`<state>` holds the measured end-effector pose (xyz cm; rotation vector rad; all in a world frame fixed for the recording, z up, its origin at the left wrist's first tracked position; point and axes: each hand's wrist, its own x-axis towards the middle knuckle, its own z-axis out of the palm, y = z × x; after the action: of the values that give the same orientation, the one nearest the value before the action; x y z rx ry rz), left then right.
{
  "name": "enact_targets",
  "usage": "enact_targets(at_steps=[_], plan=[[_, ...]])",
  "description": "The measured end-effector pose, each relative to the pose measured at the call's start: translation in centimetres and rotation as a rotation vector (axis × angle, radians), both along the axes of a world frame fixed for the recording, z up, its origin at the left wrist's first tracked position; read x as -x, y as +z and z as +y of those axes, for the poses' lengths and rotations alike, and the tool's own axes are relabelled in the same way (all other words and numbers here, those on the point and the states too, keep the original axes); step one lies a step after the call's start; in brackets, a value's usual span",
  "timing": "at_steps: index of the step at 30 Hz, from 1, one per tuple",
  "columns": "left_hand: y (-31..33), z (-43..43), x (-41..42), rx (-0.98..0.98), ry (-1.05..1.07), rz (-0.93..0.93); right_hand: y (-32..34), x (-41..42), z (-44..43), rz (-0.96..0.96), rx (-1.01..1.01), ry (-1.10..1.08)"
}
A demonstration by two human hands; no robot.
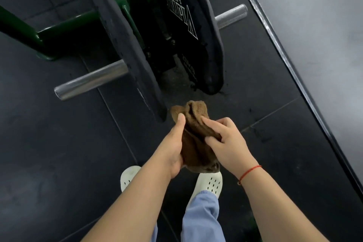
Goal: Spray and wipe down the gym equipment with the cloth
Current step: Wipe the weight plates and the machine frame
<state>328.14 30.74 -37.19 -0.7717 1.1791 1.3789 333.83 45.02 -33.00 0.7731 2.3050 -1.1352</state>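
Evidently mid-task: left hand [175, 147] and right hand [225, 143] both grip bunched brown cloth [196, 129], held over floor just before black weight plates [188, 25]. No spray bottle visible. Plates, chrome sleeves [92, 80] apparently unwiped.

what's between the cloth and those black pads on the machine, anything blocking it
Nothing visible. Both hands, left hand and right hand, hold the brown cloth just short of the left pad and the right pad. Only bare floor shows in the gap.
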Motion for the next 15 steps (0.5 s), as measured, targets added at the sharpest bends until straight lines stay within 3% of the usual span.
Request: enact_targets(at_steps=[4, 8, 11, 15], plan=[[1.2, 0.7, 1.1, -0.034, 0.033, 0.108, 1.2, 0.8, -0.9, -0.094, 0.256, -0.185], [0.4, 1.3, 2.3, 0.070, -0.036, 0.292, 1.3, 1.9, 0.2, -0.041, 0.475, -0.432], [-1.1, 1.9, 2.8, 0.104, 0.019, 0.425, 0.5, 3.0, 1.2, 0.056, 0.413, -0.499], [-2.2, 3.7, 3.4, 0.199, 0.077, 0.661, -0.4, 5.9, 2.3, 0.296, 0.089, -0.601]])
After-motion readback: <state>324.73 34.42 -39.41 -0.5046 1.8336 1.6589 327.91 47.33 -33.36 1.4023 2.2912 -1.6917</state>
